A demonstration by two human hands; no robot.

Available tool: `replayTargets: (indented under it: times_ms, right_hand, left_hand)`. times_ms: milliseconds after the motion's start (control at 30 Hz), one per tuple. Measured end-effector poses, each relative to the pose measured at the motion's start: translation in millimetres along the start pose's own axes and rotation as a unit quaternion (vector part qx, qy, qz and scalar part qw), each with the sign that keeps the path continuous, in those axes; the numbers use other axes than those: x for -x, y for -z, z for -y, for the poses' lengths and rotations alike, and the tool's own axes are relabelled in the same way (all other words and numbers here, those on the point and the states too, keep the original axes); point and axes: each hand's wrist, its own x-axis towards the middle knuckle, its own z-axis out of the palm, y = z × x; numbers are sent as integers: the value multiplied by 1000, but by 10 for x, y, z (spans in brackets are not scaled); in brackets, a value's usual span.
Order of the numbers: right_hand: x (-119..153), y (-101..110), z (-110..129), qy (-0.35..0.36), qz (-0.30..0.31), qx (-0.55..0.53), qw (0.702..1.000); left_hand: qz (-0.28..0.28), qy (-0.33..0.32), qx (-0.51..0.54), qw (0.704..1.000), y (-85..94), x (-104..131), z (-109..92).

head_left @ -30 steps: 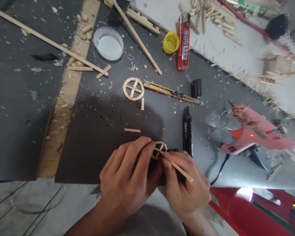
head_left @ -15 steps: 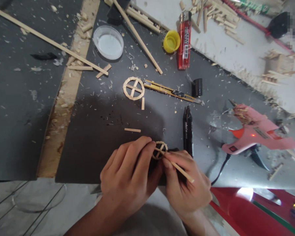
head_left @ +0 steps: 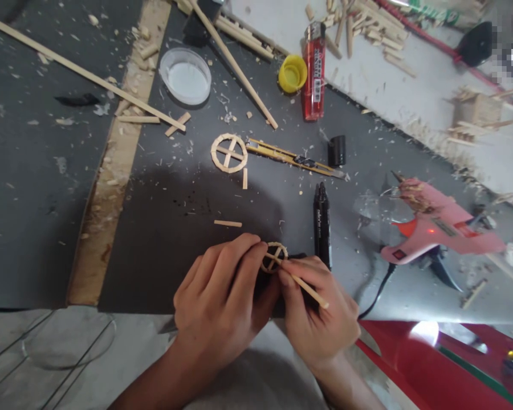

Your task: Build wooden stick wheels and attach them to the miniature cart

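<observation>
Near the table's front edge, my left hand (head_left: 226, 290) is closed on the left rim of a small wooden wheel (head_left: 283, 248) with crossed spokes. My right hand (head_left: 320, 313) pinches a thin wooden stick (head_left: 308, 291), whose far end lies across the wheel. Fingers hide part of the wheel's rim. A second, larger wooden wheel (head_left: 229, 169) lies flat beyond my hands, with a short wood strip (head_left: 245, 179) just below it. Another strip (head_left: 228, 223) lies just beyond my left hand. An uncapped black marker (head_left: 322, 228) lies beyond my right hand.
A pink glue gun (head_left: 444, 222) with a lit red light lies at right, its cord trailing forward. A yellow utility knife (head_left: 294, 159), black cap (head_left: 337, 150), red lighter (head_left: 314, 80), yellow cap (head_left: 292, 74) and clear lid (head_left: 185, 76) lie farther back. Wood shavings are scattered about.
The whole view has shifted slightly, so the table items appear a little to the left. Both hands keep their hold on the wheel and stick, with little visible movement.
</observation>
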Motion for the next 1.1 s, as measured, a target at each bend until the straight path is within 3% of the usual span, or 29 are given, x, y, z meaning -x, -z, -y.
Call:
replayTargets:
  times_ms: [1100]
  right_hand:
    - [-29,-27,-6,-26,26,14,999]
  left_hand:
    - [-13,-4,-24,1000,-34,-3,14]
